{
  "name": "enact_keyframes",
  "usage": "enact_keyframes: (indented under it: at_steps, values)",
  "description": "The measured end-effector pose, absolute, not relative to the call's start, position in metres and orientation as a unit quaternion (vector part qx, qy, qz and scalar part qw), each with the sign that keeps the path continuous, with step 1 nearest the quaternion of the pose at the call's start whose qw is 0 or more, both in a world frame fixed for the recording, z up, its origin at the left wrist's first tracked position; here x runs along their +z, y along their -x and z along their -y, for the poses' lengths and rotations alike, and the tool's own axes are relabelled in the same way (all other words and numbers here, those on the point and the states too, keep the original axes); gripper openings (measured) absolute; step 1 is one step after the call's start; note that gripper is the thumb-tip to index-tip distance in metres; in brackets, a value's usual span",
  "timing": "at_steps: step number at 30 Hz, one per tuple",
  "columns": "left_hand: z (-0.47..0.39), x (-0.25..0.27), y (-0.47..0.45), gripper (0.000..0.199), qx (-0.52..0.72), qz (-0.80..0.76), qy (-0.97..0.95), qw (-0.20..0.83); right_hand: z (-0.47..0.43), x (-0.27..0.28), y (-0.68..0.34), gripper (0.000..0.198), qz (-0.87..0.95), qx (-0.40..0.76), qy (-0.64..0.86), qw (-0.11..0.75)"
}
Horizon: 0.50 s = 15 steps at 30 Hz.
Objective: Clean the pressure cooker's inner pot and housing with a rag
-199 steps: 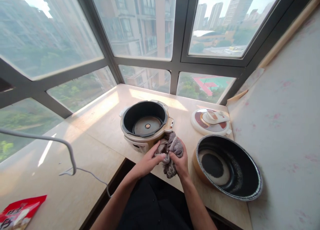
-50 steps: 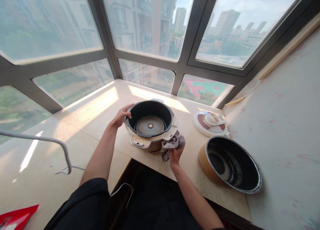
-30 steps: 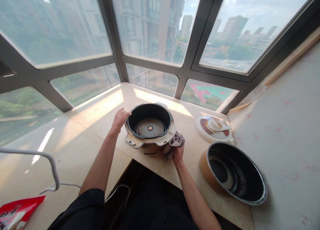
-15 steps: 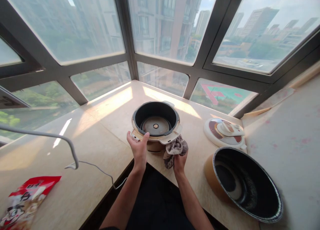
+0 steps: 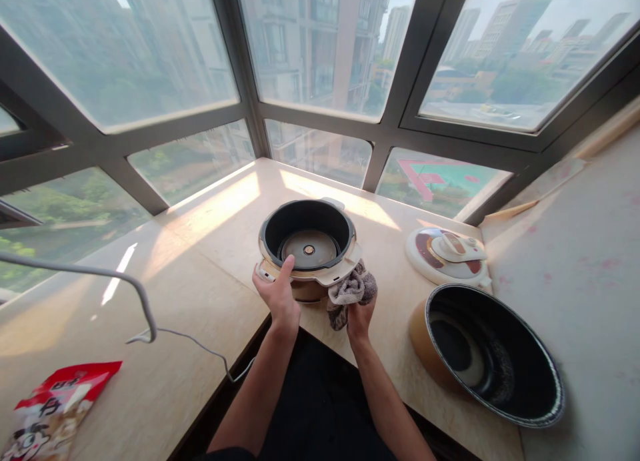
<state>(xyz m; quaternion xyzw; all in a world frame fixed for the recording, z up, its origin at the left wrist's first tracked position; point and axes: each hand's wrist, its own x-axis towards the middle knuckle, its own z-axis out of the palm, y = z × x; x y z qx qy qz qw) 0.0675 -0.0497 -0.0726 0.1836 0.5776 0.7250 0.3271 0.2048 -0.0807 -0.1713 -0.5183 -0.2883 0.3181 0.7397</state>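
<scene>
In the middle of the counter stands the base of an electric pressure cooker [image 5: 320, 276], lidless, with a dark hollow inside and a round heating plate [image 5: 323, 244] at the bottom. My left hand [image 5: 280, 294] grips its pale rim at the front left, thumb on top and the other fingers partly hidden below. A crumpled grey-brown cloth [image 5: 353, 291] is bunched in my right hand [image 5: 361, 319], against the cooker's front right side. The fingers of that hand are mostly hidden behind the cloth.
On the right lie the cooker's lid [image 5: 447, 254] and a tilted black inner pot [image 5: 493, 354] by the wall. A red snack bag [image 5: 60, 407] lies at the lower left. A grey cable [image 5: 135, 284] crosses the left side. Windows enclose the counter's back.
My left thumb has shifted slightly up and over the cooker's rim. The cloth stays at the front right with my right hand. The view has moved a little.
</scene>
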Motion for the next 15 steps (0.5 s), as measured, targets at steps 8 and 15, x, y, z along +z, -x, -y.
enact_keyframes:
  at_steps: [8,15]
  values:
    - [0.033,-0.075,-0.054,0.077,0.727,-0.596,-0.155,0.304,0.095,-0.169,-0.181,0.063,0.307,0.286,0.520,0.744]
    - [0.029,-0.069,-0.012,0.067,0.702,-0.564,-0.216,0.376,0.072,-0.156,-0.191,0.057,0.291,0.265,0.493,0.776]
